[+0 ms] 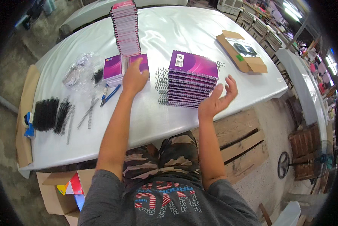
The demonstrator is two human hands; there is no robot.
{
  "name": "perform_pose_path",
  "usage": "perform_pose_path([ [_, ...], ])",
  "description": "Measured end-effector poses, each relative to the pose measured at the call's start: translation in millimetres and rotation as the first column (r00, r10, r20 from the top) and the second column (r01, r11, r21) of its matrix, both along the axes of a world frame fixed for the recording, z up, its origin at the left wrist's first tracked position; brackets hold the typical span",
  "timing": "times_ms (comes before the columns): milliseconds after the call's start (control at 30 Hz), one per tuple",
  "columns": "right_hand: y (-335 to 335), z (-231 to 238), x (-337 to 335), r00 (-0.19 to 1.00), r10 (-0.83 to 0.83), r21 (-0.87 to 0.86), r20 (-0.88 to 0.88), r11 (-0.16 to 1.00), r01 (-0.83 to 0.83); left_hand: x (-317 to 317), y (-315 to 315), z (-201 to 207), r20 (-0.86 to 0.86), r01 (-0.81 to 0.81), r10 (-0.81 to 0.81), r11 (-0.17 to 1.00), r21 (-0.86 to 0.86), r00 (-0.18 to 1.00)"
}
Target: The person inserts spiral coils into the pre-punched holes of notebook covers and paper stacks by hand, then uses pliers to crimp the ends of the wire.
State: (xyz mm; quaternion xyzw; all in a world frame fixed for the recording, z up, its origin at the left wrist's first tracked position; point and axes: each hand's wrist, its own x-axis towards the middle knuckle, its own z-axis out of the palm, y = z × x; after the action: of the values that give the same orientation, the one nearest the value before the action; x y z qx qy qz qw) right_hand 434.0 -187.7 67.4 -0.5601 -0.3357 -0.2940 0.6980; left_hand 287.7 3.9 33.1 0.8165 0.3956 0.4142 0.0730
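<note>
Head view of a binding bench, read from left to right. Loose black wire spirals and blue-handled pliers lie on the white table. A tall stack of unbound purple notebooks stands behind two low piles; it is judged liable to topple if it is nudged as a book is drawn from the low piles just in front of it. The left hand is laid on the top book of the right-hand low pile, fingers curled over its near edge; whether the book is gripped or only touched cannot be told. The stack of spiral-bound notebooks sits at centre; projecting coil ends on its left side could snag and drag books askew. The right hand is held spread, palm up, just beside that stack, with nothing in it. An open cardboard box lies well apart.
</note>
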Motion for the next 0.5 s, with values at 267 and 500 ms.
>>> perform_pose_path([
  [267,-27,-39,-75,0.753,0.627,-0.002,-0.199,0.768,-0.64,-66,-26,-1,-0.291,0.033,-0.082,0.985,-0.167,0.953],
  [500,-26,-54,-93,-0.903,0.067,0.894,-0.424,-0.129,-0.43,-160,-134,44,0.15,0.176,-0.139,0.947,-0.269,0.979],
])
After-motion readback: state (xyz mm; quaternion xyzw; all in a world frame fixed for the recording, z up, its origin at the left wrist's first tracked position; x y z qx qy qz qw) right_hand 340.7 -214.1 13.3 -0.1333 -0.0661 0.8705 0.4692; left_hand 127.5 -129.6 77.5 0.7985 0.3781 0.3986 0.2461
